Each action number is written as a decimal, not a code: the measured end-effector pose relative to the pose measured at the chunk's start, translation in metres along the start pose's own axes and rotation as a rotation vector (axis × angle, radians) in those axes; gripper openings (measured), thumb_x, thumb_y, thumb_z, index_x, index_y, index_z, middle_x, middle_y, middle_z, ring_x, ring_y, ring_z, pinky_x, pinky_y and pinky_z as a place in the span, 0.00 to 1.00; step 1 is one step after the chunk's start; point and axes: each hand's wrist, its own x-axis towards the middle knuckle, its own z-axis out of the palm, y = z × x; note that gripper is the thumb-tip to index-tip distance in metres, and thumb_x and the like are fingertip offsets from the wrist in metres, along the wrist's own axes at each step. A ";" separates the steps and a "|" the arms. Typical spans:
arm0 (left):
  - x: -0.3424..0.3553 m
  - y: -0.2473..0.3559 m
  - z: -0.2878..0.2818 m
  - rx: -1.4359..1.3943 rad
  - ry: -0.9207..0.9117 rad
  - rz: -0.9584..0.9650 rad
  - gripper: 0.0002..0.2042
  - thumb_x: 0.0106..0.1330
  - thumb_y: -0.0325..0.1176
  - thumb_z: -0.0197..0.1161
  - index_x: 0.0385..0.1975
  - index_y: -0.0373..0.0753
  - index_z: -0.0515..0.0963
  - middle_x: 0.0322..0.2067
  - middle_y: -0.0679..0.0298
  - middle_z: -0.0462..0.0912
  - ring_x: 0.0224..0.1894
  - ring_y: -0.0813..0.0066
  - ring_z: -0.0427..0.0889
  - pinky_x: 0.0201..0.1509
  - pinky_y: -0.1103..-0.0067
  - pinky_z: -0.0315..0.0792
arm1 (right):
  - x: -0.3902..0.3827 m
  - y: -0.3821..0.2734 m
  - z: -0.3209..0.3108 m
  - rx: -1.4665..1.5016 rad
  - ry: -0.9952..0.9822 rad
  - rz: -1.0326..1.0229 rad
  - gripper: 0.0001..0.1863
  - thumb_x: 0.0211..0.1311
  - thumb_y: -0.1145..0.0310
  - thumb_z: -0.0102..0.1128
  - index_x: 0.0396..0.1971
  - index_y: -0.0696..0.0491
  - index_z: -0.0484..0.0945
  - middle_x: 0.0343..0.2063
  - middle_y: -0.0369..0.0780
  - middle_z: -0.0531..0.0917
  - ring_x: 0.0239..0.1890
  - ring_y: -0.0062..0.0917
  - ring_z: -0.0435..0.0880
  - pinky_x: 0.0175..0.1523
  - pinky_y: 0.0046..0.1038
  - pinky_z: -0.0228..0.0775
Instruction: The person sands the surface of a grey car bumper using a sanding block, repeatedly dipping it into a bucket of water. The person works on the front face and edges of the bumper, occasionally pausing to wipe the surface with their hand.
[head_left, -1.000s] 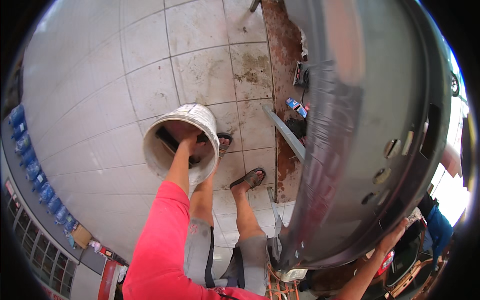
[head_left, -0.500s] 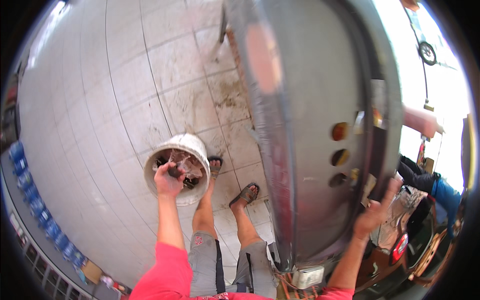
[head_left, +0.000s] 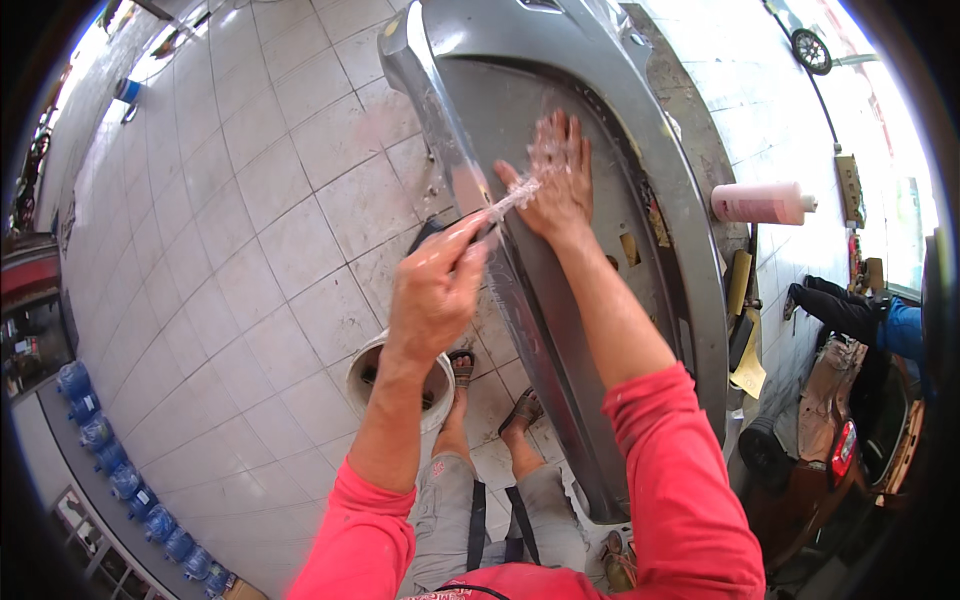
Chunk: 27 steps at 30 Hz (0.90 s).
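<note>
A large grey car bumper [head_left: 545, 310] stands lengthwise in front of me, slanting off to the upper left. My right hand [head_left: 562, 185] lies flat on its recessed face, fingers spread. My left hand [head_left: 435, 290] is closed round a dark, flat, pad-like thing [head_left: 432, 232], mostly hidden by the fingers, over the bumper's left edge. From those fingers a clear, glistening streak [head_left: 515, 198], looking like water, runs toward my right hand. Below my left forearm a white bucket [head_left: 358, 372] sits on the floor; dark things in it are partly hidden.
A pink bottle [head_left: 765, 203] stands beyond the bumper's right side. Yellow and dark pieces [head_left: 745, 345] lie below it. Several blue water jugs [head_left: 125, 475] line the left wall. At the right are a person's dark-clad legs [head_left: 840, 308] and a brown car part with a red lamp [head_left: 845, 450].
My left hand has risen from the bucket to the bumper's left edge with the dark thing. My right hand has moved from the bumper's right edge onto its face. The view has shifted.
</note>
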 end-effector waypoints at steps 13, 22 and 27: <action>-0.304 -0.209 -0.145 0.218 0.117 -1.225 0.27 0.73 0.29 0.58 0.74 0.38 0.71 0.59 0.45 0.86 0.59 0.55 0.87 0.63 0.66 0.80 | 0.018 0.101 -0.091 0.031 -0.020 -0.274 0.49 0.70 0.45 0.67 0.84 0.42 0.54 0.83 0.44 0.56 0.85 0.45 0.50 0.86 0.49 0.47; -0.030 -0.047 -0.006 0.220 -0.239 0.023 0.20 0.73 0.28 0.57 0.64 0.40 0.80 0.51 0.45 0.87 0.46 0.42 0.88 0.48 0.57 0.82 | -0.124 0.203 -0.146 0.227 -0.275 0.169 0.65 0.53 0.42 0.77 0.86 0.41 0.46 0.78 0.59 0.63 0.78 0.53 0.66 0.80 0.47 0.61; 0.116 -0.020 0.101 0.269 0.031 0.261 0.20 0.79 0.37 0.58 0.65 0.35 0.79 0.62 0.49 0.84 0.65 0.53 0.83 0.66 0.66 0.80 | -0.105 0.192 -0.155 0.318 -0.394 0.331 0.72 0.47 0.36 0.80 0.84 0.55 0.48 0.79 0.54 0.63 0.80 0.45 0.65 0.82 0.43 0.60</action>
